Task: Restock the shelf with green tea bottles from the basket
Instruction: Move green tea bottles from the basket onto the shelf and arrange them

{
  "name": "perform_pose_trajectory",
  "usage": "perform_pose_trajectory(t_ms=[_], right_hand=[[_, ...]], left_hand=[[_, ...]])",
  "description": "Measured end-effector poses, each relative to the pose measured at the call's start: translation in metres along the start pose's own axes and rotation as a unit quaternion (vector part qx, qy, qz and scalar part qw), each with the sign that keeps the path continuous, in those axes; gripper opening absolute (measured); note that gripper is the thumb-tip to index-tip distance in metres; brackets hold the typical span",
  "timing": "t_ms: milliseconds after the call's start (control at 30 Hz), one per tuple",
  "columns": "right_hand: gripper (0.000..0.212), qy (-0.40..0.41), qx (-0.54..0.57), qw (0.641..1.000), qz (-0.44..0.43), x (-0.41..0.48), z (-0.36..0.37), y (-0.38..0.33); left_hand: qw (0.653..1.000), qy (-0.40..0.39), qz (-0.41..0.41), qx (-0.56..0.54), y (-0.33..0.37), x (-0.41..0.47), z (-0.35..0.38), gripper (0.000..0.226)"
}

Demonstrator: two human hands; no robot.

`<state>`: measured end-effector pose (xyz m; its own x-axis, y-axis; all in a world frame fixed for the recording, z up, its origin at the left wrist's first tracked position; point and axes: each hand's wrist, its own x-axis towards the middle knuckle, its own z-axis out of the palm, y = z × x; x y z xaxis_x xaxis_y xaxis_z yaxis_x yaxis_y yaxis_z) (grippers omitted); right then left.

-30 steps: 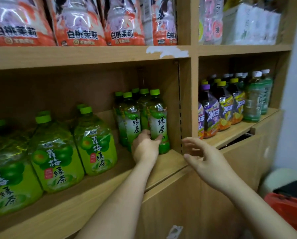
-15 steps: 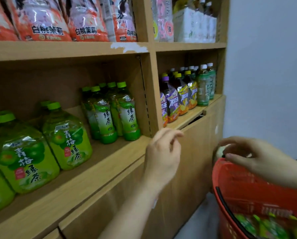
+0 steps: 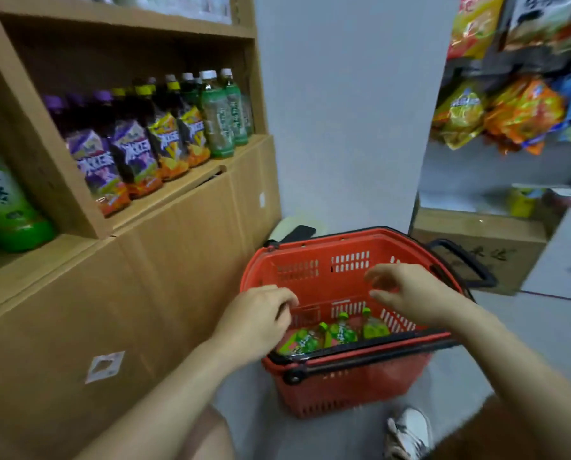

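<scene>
Three green tea bottles [image 3: 340, 332] are seen lying side by side on the floor of the red basket [image 3: 327, 242], close to its near rim. Their long axes run from the near rim toward the far wall, green caps pointing away and slightly up. The left hand [image 3: 257, 322] is held over the basket's near left corner with fingers loosely curled and nothing seen in them. The right hand [image 3: 413, 293] is held above the middle with fingers spread and bent, also empty. The bottles are judged full, so moderately heavy, with stiff walls and a smooth label that may slip. A wrap around the body just below the shoulder is advised, before standing them on the shelf [image 3: 164, 200].
</scene>
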<state>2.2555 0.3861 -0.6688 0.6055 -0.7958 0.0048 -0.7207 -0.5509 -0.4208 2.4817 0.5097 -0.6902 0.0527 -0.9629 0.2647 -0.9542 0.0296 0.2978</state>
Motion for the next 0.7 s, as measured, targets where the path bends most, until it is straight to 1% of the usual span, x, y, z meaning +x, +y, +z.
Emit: perform_pose_trajectory(t_ms=[67, 167, 300, 367, 467, 567, 633, 700], right_hand=[[0.029, -0.007, 0.021, 0.999, 0.023, 0.011, 0.004, 0.035], [0.029, -0.029, 0.044, 0.998, 0.039, 0.035, 0.008, 0.072], [0.030, -0.064, 0.088, 0.993, 0.050, 0.079, 0.021, 0.099], [0.036, -0.082, 0.100, 0.989, 0.075, 0.106, 0.037, 0.115], [0.054, -0.121, 0.093, 0.980, 0.131, 0.147, 0.074, 0.144], [0.068, -0.173, 0.058, 0.971, 0.153, 0.182, 0.118, 0.163], [0.075, -0.202, 0.053, 0.966, 0.154, 0.200, 0.144, 0.169], [0.077, -0.195, 0.067, 0.966, 0.155, 0.214, 0.165, 0.171]], left_hand=[[0.999, -0.012, 0.013, 0.034, 0.008, 0.023, 0.004, 0.025], [0.998, -0.031, 0.021, 0.055, 0.011, 0.061, 0.022, 0.025], [0.994, -0.106, -0.011, 0.029, -0.002, 0.122, 0.080, 0.025], [0.986, -0.159, -0.019, 0.037, -0.017, 0.152, 0.121, 0.025], [0.968, -0.239, -0.047, 0.065, -0.051, 0.183, 0.189, 0.030], [0.940, -0.316, -0.100, 0.076, -0.093, 0.194, 0.252, 0.047], [0.918, -0.361, -0.145, 0.076, -0.115, 0.189, 0.288, 0.068], [0.895, -0.399, -0.187, 0.066, -0.128, 0.175, 0.319, 0.093]])
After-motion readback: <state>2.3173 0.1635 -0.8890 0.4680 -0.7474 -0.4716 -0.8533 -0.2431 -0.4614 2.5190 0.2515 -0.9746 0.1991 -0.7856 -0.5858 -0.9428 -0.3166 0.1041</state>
